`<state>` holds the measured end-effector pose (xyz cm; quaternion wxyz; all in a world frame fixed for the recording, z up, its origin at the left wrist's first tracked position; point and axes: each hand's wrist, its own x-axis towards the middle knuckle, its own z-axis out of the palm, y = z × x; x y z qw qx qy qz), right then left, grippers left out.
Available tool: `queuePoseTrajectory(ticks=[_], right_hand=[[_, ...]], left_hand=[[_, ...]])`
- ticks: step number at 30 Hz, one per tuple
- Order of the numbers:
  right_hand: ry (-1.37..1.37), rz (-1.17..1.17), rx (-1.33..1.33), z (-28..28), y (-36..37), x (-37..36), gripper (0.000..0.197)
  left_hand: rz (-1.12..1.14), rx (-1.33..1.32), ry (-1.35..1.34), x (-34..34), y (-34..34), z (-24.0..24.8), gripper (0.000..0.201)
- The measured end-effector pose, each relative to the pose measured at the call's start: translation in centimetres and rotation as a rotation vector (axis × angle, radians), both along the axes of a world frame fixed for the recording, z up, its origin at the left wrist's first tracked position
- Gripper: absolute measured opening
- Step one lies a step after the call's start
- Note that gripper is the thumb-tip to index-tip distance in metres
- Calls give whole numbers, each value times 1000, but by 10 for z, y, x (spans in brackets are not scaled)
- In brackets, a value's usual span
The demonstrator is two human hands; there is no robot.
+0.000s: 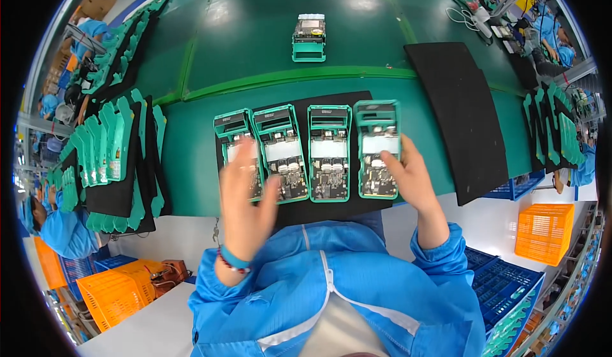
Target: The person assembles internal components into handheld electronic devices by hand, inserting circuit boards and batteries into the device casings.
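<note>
Several teal-framed device housings with exposed circuit boards lie in a row on a black mat [299, 214]. At the right end, my right hand [412, 173] is closed on the edge of one housing [378, 145], thumb on its face; this housing looks slightly blurred. Over the leftmost housing [233, 122] is my left hand [245, 197], smeared by motion, with thumb and fingers apart and nothing visible in it. It hides much of that housing. Between them lie a slightly tilted housing [284, 150] and a straight one [329, 148]. Each has a pale panel across its middle.
Farther off on the green table sits another housing [310, 38]. A black mat [456, 121] lies at the right. Stacked teal frames [105, 143] stand at the left. Orange crates [544, 233] and blue baskets [500, 280] flank me. Other people in blue work nearby.
</note>
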<state>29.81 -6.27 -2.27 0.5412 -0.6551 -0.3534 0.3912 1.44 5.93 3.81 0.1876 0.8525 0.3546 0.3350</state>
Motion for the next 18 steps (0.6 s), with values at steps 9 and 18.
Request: queuePoseTrajectory(ticks=[9, 18], right_hand=[[-752, 32, -102, 25, -13, -36, 68], [419, 126, -98, 19, -5, 8, 69]], left_hand=[[223, -185, 132, -54, 6, -43, 91], [-28, -1397, -544, -95, 48, -34, 53]])
